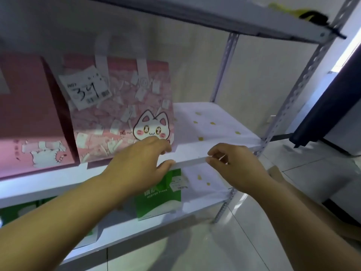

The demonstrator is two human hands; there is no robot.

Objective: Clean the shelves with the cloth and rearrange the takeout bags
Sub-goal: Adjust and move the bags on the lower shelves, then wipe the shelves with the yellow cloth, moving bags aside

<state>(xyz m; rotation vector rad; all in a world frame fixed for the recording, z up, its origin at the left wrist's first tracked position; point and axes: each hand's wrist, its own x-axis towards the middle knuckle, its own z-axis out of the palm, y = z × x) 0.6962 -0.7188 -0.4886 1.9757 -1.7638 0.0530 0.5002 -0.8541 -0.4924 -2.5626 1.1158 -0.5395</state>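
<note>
A pink takeout bag with a white cat face [125, 114] stands on the middle shelf [187, 160], with a receipt marked 34 stuck to it. My left hand [140, 161] touches the bag's bottom right corner with nearly straight fingers, its thumb at the shelf's front lip. A white cloth with yellow dots [211, 126] lies spread over the right end of the shelf. My right hand [234, 163] has curled fingers at the front lip there, thumb and forefinger pinching the cloth's front edge. A second pink bag [29, 118] stands to the left.
A green and white pizza bag [158, 198] stands on the lower shelf, beside more white dotted sheet [203, 180]. More green bags [17, 210] show at lower left. Slotted metal uprights [300, 85] frame the right end. The top shelf [254, 20] holds a yellow and black item. The floor is tiled.
</note>
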